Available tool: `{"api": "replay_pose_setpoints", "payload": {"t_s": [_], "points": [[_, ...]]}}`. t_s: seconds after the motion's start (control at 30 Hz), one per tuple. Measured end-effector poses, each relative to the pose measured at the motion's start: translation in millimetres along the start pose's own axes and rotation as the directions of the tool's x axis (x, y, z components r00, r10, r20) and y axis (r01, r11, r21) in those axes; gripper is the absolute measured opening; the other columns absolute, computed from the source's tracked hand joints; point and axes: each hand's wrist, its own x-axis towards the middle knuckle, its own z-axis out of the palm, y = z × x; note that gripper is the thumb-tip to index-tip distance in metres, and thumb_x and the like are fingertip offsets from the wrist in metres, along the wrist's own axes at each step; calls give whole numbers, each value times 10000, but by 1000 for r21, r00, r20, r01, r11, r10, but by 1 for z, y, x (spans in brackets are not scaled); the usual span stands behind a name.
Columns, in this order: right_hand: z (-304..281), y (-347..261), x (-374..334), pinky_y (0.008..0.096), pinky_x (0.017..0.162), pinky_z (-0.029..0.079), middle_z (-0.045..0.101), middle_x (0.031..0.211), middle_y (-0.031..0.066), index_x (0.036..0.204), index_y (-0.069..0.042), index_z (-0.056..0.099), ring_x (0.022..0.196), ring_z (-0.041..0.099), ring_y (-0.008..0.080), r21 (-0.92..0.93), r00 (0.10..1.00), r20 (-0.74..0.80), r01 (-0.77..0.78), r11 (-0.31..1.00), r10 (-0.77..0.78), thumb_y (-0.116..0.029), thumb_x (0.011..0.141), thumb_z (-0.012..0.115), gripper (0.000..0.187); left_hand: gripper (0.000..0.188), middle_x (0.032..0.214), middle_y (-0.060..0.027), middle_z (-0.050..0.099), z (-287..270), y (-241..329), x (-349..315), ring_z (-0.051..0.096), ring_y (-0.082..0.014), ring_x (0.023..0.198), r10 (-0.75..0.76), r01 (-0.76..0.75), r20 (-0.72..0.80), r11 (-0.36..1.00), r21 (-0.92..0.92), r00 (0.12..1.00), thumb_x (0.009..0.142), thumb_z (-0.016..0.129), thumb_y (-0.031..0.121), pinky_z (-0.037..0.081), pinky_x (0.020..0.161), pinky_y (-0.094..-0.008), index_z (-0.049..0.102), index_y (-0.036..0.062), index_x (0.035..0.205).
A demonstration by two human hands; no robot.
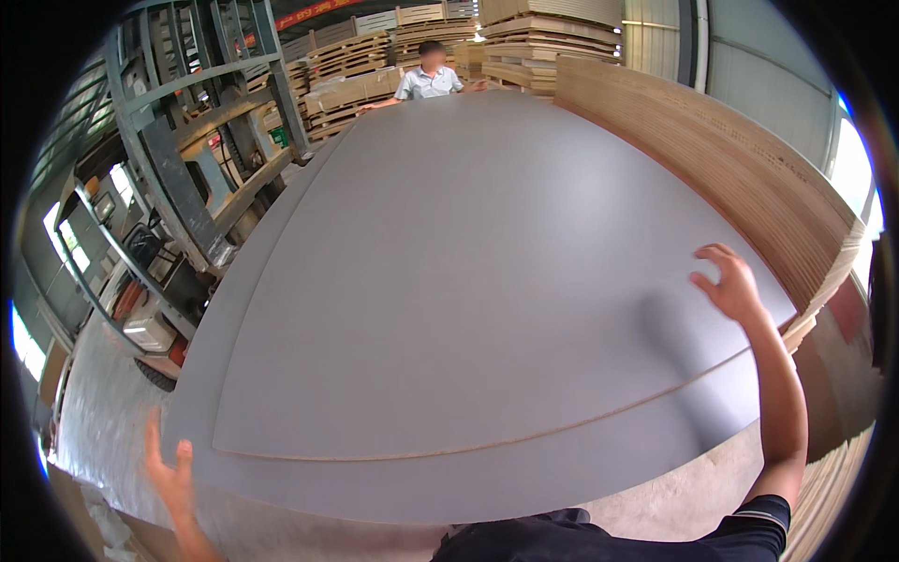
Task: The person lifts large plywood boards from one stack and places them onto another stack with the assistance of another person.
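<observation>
A large grey board lies flat in front of me, on top of another grey board whose edge sticks out at the near and left sides. My left hand is open, thumb and fingers apart, just off the near left corner of the lower board. Over the right part of the upper board my right hand hovers open with bent fingers, and its shadow falls on the grey surface. Neither hand holds anything. At the far end a co-worker in a light shirt stands with both arms spread along the boards' far edge.
On the left stands a forklift with its tall mast close to the boards. Along the right side runs a long stack of brown panels. Piled boards rise at the back. Pale concrete floor shows at left.
</observation>
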Motion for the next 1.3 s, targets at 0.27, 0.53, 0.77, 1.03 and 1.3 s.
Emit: {"api": "replay_pose_setpoints", "payload": {"t_s": [0.27, 0.53, 0.77, 1.03, 1.3], "points": [[43, 336, 0, 414, 1046, 370, 513, 1294, 305, 1273, 86, 509, 1244, 479, 391, -203, 885, 104, -427, 881, 453, -459, 858, 616, 694, 581, 1413, -176, 437, 86, 2, -155, 400, -278, 1305, -602, 455, -428, 795, -401, 674, 972, 529, 301, 275, 1103, -385, 352, -16, 1425], [48, 436, -1, 310, 733, 443, 558, 847, -4, 956, 50, 655, 789, 495, 137, 390, 801, 464, -569, 724, 379, -508, 920, 547, 569, 890, 1520, -148, 274, 167, 88, -133, 335, -283, 1358, -899, 228, -132, 244, -943, 417, 888, 604, 465, 278, 1116, -435, 128, 36, 1507], [57, 380, -25, 303, 720, 429, 540, 830, -15, 927, 30, 649, 776, 478, 125, 361, 782, 440, -605, 710, 442, -501, 925, 543, 542, 966, 1572, -169, 118, 176, 104, -120, 178, -288, 1436, -849, 229, -273, 406, -885, 452, 896, 589, 504, 173, 1160, -406, 15, 30, 1512], [52, 349, -51, 294, 704, 413, 520, 811, -28, 894, 8, 642, 761, 458, 112, 323, 763, 412, -633, 704, 497, -493, 931, 538, 513, 999, 1585, -163, 18, 173, 103, -121, 48, -277, 1464, -832, 331, -253, 449, -830, 493, 891, 563, 558, 86, 1177, -409, -19, 31, 1509], [38, 329, -84, 286, 688, 398, 500, 792, -41, 861, -14, 635, 746, 439, 98, 277, 744, 374, -659, 700, 553, -485, 937, 533, 487, 1095, 1565, -221, 32, 156, 132, -112, 64, -326, 1454, -858, 370, -137, 351, -860, 496, 842, 671, 482, 150, 1157, -471, -63, 2, 1496]]}}
